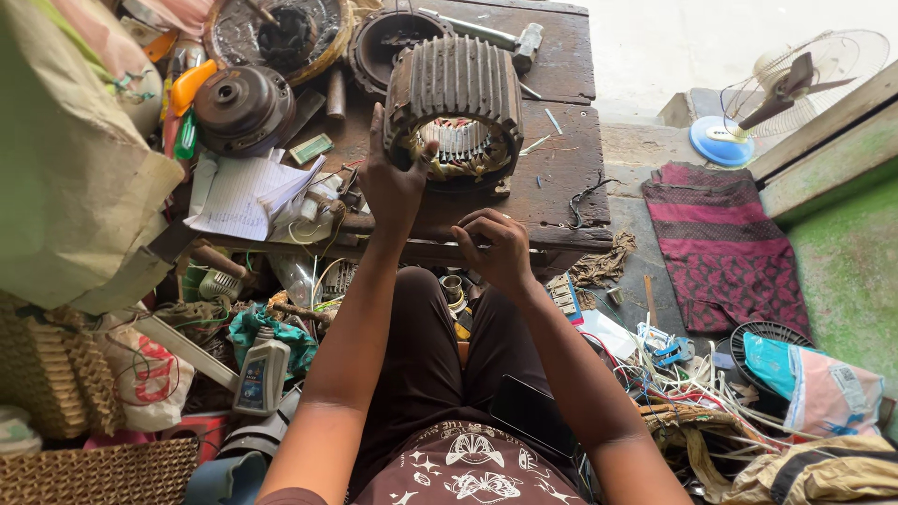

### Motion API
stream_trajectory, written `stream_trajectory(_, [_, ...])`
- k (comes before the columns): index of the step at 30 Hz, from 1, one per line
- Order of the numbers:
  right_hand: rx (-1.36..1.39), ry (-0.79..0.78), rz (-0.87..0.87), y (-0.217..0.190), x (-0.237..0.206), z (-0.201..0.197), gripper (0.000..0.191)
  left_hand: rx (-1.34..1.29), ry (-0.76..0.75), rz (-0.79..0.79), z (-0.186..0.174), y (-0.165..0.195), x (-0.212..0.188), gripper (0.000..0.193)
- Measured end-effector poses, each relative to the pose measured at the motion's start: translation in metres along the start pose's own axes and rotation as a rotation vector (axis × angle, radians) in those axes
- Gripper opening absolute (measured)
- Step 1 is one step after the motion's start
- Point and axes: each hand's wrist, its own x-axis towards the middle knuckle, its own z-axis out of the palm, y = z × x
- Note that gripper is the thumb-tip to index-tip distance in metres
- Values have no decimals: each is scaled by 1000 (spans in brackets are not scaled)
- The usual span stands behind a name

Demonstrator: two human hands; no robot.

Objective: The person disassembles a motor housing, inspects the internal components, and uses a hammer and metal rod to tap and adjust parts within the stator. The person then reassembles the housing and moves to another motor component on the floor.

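Observation:
A ribbed, rusty motor stator housing [455, 84] stands on its side on a low wooden bench [561, 178], its open end facing me with copper windings showing inside. My left hand [393, 182] grips the near left rim of the housing, thumb hooked into the opening. My right hand [496, 248] rests lower at the bench's front edge, fingers curled; whether it pinches something small I cannot tell. My knees in dark trousers sit below the bench.
A round motor end cover [243, 108], papers [245, 196] and a hammer [496, 37] lie on the bench. A bottle [262, 374], wires and bags crowd the floor. A fan [790, 84] and a red cloth [725, 248] are on the right.

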Motion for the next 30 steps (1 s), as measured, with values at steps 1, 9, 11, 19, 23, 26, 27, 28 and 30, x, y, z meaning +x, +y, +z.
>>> stream_trajectory(1, [2,-3,-6,-1,0,0,14,16,-8,-8,-3,2,-3,95])
stream_trajectory(9, [19,-15,-4,-1,0,0,14,-109,31,32,-7,8,-27,97])
stream_trajectory(11, [32,-20,22,0,0,0,14,-172,-14,-97,-9,6,-25,96])
stream_trajectory(19, [48,-7,23,1,2,1,13,248,-33,-150,-34,-19,100,40])
stream_trajectory(23, [48,11,45,1,3,-1,14,845,-363,-121,-23,-26,138,54])
stream_trajectory(26, [63,20,86,2,3,-4,14,950,-382,-154,-15,-28,149,30])
stream_trajectory(27, [62,23,84,2,3,-5,14,990,-426,-110,-14,-27,150,29])
stream_trajectory(28, [61,25,78,3,3,-6,14,1029,-465,-67,-14,-26,151,29])
stream_trajectory(30, [77,22,87,4,5,-7,14,1045,-536,-26,-17,-25,156,29])
